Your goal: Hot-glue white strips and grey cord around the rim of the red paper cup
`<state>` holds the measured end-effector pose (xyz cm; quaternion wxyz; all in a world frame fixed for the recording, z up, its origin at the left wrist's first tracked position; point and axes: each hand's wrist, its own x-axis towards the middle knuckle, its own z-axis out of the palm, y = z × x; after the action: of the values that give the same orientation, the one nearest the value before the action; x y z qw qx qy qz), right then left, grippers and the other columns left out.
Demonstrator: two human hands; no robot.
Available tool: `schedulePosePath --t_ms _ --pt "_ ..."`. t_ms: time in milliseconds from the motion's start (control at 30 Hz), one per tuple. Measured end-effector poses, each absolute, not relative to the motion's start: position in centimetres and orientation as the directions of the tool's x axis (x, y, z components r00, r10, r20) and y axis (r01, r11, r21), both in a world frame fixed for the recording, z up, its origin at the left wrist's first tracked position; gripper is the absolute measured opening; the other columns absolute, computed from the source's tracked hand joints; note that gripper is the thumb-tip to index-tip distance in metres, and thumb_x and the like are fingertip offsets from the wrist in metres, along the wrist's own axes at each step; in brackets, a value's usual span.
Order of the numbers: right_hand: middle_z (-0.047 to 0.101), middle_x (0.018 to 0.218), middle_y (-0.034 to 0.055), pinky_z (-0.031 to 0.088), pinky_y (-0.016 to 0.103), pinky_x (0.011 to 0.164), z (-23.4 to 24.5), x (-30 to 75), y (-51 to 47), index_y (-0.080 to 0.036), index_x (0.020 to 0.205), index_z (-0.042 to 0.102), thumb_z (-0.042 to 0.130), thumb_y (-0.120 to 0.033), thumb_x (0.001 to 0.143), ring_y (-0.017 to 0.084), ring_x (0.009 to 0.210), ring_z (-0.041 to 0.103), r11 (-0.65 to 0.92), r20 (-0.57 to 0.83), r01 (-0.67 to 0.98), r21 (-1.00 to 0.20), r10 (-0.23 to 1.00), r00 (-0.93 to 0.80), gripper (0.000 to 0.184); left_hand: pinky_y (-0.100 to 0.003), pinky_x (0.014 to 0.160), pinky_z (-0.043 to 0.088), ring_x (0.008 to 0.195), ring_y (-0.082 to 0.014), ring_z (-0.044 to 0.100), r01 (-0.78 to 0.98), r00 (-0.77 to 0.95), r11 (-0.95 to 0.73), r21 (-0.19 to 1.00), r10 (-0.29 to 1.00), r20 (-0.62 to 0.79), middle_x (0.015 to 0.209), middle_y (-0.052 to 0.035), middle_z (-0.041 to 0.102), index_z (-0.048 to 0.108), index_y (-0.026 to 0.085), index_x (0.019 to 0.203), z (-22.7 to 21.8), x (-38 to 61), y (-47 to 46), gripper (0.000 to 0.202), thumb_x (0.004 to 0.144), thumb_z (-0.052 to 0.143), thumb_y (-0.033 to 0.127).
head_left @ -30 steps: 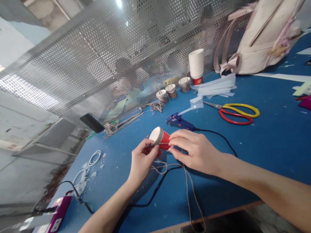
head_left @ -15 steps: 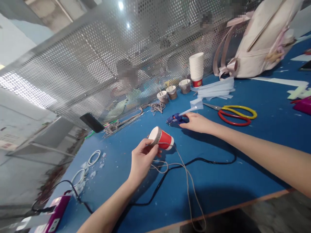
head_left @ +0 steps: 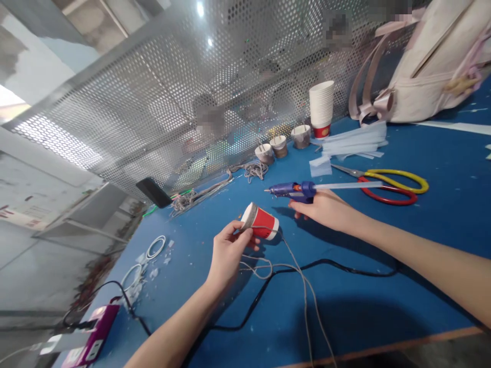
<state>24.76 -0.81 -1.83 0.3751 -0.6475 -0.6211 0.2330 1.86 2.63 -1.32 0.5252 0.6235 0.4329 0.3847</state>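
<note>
My left hand [head_left: 227,253] is closed round a red paper cup [head_left: 261,223] held on its side, base towards me, with grey string [head_left: 291,266] wound near the base and trailing down over the blue table [head_left: 422,240]. My right hand [head_left: 326,209] grips a blue hot glue gun [head_left: 293,189] lifted above the table, its nozzle pointing left and a clear glue stick jutting from the back. The nozzle hangs just above and to the right of the cup, not touching it. The gun's black cord [head_left: 333,264] runs across the table.
Yellow and red scissors [head_left: 387,181] lie at the right, behind them pale blue strips [head_left: 356,143], a stack of white cups [head_left: 321,108] and three string-wrapped cups [head_left: 280,145]. A beige backpack [head_left: 433,66] leans on the perforated metal screen [head_left: 153,102]. A purple power strip [head_left: 94,337] sits lower left.
My right hand left the cup, reached back to the glue gun lying on the table, picked it up and brought it forward above the cup. My left hand kept holding the cup.
</note>
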Motion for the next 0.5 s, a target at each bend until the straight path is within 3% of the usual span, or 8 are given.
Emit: schedulePosePath --t_ms 167,333,500 --pt "0.057 0.055 -0.0041 0.038 0.022 0.045 -0.6 23.3 -4.9 -0.022 0.07 0.058 0.056 -0.043 0.08 0.012 0.048 0.049 0.132 0.243 0.545 -0.828 0.96 0.138 0.024 -0.024 0.054 0.05 0.052 -0.0112 0.061 0.134 0.3 -0.083 0.988 0.953 0.039 0.061 0.0014 0.065 0.06 0.015 0.077 -1.5 1.7 2.9 0.012 0.075 0.064 0.025" --pt "0.059 0.06 -0.0028 0.036 0.022 0.047 -1.5 21.9 -5.6 -0.021 0.072 0.057 0.056 -0.037 0.083 0.011 0.049 0.048 0.283 0.347 0.565 -0.775 0.938 0.007 0.019 -0.025 0.054 0.053 0.055 -0.0122 0.062 0.168 0.293 -0.122 0.978 0.954 0.069 0.064 0.0001 0.065 0.062 0.014 0.077 -1.5 1.9 2.7 0.012 0.075 0.064 0.025" --pt "0.061 0.062 -0.0009 0.037 0.023 0.049 -2.0 21.5 -5.3 -0.021 0.074 0.057 0.055 -0.035 0.084 0.011 0.049 0.049 0.309 0.398 0.612 -0.728 0.917 0.01 0.017 -0.025 0.054 0.053 0.053 -0.012 0.061 0.204 0.283 -0.149 0.968 0.955 0.087 0.061 0.0009 0.063 0.061 0.014 0.076 -1.3 2.1 2.4 0.011 0.075 0.064 0.025"
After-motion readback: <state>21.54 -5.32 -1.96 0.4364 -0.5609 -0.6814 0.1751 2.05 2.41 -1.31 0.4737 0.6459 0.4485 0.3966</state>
